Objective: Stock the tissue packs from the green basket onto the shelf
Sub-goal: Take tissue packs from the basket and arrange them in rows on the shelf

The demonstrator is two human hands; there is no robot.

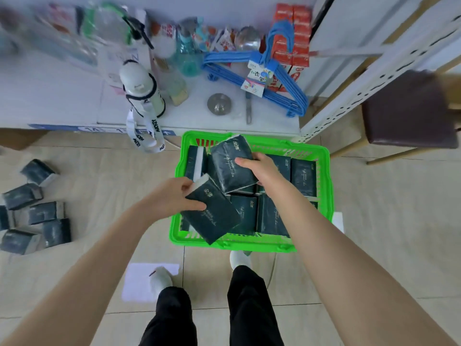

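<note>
A green basket [249, 242] stands on the floor in front of me, with several dark green tissue packs lying inside. My left hand [174, 198] grips one tissue pack [214, 216] above the basket's near left corner, thumb on its top face. My right hand [262, 168] holds a second tissue pack [230, 166] tilted above the basket's far middle. The white shelf [199, 113] lies just beyond the basket.
The shelf carries a white bottle [139, 88] with a strap, blue hangers [274, 81], a metal lid [219, 104], red boxes [294, 33] and clear bottles. Several more tissue packs [35, 208] lie on the floor at left. A dark-seated stool [409, 111] and a white upright stand at right.
</note>
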